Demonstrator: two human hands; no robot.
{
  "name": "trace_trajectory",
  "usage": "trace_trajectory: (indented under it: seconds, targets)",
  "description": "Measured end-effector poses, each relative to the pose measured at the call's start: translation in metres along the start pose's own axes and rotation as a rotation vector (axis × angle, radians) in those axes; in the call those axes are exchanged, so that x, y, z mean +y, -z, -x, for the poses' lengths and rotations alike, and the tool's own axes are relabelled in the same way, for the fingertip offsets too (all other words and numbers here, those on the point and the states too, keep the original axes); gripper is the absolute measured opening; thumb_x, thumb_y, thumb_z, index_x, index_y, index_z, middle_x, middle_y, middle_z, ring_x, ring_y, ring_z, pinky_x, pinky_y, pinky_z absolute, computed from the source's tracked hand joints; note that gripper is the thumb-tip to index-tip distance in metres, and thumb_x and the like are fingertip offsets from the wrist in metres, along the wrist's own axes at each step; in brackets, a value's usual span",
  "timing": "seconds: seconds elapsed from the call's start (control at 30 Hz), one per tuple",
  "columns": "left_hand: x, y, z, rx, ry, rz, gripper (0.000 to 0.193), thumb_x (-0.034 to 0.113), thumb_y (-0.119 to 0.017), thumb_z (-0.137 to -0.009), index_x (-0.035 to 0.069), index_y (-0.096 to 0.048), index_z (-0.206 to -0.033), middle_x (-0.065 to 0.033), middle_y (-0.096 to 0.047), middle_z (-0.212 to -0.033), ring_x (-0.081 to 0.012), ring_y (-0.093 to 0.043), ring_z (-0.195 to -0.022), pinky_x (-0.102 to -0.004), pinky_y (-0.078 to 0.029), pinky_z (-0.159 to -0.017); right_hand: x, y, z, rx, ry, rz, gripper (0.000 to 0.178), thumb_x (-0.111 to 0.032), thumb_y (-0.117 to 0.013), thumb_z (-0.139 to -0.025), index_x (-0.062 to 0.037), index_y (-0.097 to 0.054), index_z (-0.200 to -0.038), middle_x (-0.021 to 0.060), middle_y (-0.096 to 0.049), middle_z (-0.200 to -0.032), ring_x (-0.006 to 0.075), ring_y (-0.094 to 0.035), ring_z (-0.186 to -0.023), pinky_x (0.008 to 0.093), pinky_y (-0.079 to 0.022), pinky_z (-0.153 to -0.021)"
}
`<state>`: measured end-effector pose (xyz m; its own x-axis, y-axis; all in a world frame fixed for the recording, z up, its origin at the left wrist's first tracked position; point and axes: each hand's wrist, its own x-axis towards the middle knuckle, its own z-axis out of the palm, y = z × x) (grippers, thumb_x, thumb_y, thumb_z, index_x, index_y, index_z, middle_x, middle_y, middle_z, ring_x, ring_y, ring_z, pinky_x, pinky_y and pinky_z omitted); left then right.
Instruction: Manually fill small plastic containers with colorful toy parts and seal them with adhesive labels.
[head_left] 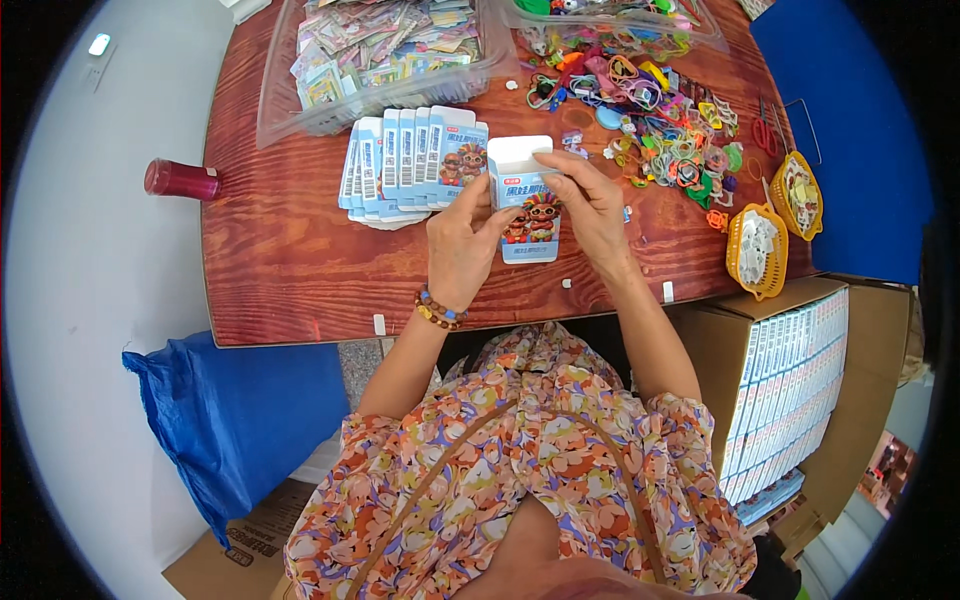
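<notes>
Between my two hands is a small light-blue card box (530, 225) printed with cartoon figures, its white top flap raised. My left hand (465, 238), with a beaded bracelet at the wrist, grips the box's left side, thumb across the front. On the other side, my right hand (592, 208) pinches the upper right edge near the flap. Just left of my hands lies a fanned stack of similar flat boxes (405, 165) on the red wood-grain table (300, 265). Whether anything is inside the held box cannot be seen.
A clear tub (385, 115) of small packets stands behind the stack. Colourful trinkets (670, 130) spread across the back right, near scissors (765, 135) and two yellow baskets (757, 255). A red jar (183, 180) sits at the left edge. Right of me, a carton (710, 350) holds packed boxes.
</notes>
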<state>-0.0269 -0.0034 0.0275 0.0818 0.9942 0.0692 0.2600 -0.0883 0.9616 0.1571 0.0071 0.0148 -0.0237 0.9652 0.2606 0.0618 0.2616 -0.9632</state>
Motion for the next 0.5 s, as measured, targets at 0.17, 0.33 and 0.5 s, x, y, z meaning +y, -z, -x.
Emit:
trace_trajectory:
  seconds: [0.17,0.33,0.5]
  targets:
    - [-0.009,0.004,0.002,-0.053,0.108,0.229,0.048,0.008,-0.072,-0.087,0.0,-0.058,-0.132,-0.0125,-0.075,-0.102,-0.0124,-0.07,-0.087,-0.0281,-0.056,-0.076,-0.007,0.014,0.007,-0.088,-0.025,-0.073,0.033,-0.007,-0.063,-0.095,-0.0006,-0.064,-0.128,0.0083,-0.065,-0.123,0.015,-0.059,-0.113,0.0284,-0.047,-0.096]
    - [0.01,-0.001,0.01,-0.146,0.148,0.279,0.046,0.008,-0.072,-0.088,-0.003,-0.059,-0.131,-0.0128,-0.074,-0.103,-0.012,-0.07,-0.089,-0.0281,-0.056,-0.078,-0.009,0.022,0.011,-0.137,-0.062,-0.084,0.037,-0.007,-0.065,-0.094,-0.0008,-0.063,-0.13,0.0086,-0.065,-0.125,0.0153,-0.059,-0.113,0.0289,-0.047,-0.096]
    - [0.002,0.003,0.015,-0.141,0.132,0.255,0.047,0.007,-0.071,-0.089,-0.002,-0.057,-0.133,-0.013,-0.074,-0.103,-0.0132,-0.07,-0.092,-0.0281,-0.056,-0.079,-0.011,0.022,0.016,-0.127,-0.189,-0.171,0.036,-0.004,-0.065,-0.092,-0.0015,-0.064,-0.128,0.0076,-0.066,-0.122,0.0136,-0.062,-0.105,0.027,-0.051,-0.09]
